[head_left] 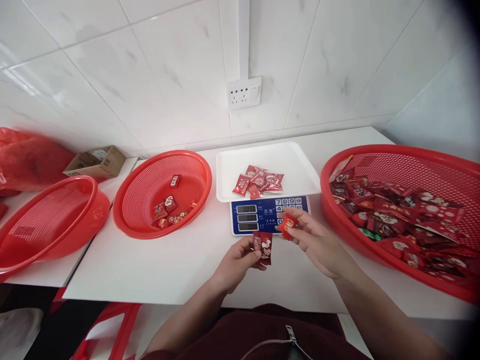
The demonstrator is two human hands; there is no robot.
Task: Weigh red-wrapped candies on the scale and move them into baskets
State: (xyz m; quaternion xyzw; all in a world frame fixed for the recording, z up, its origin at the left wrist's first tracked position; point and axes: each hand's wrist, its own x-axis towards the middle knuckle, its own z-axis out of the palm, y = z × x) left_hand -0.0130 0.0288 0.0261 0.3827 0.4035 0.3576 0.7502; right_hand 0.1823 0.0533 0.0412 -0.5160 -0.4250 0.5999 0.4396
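Note:
Dark red candy packets [265, 249] with pale lettering are pinched in my left hand [236, 264], over the table's front part. My right hand [313, 242] grips a small bright red candy packet [288, 226] between thumb and fingers, just in front of the scale's keypad. Behind both hands stands a blue digital scale [268, 211] with a white tray [228, 170] on top. Several red wrapped candies [258, 180] lie in a pile near the tray's front edge. My right hand hides part of the keypad.
At the right, a large red basket [375, 150] holds many red packets and a green one. Left of the scale, a red basket [202, 185] contains several candies. Further left are another red basket [86, 225], a cardboard box [108, 164] and a red plastic bag [30, 160].

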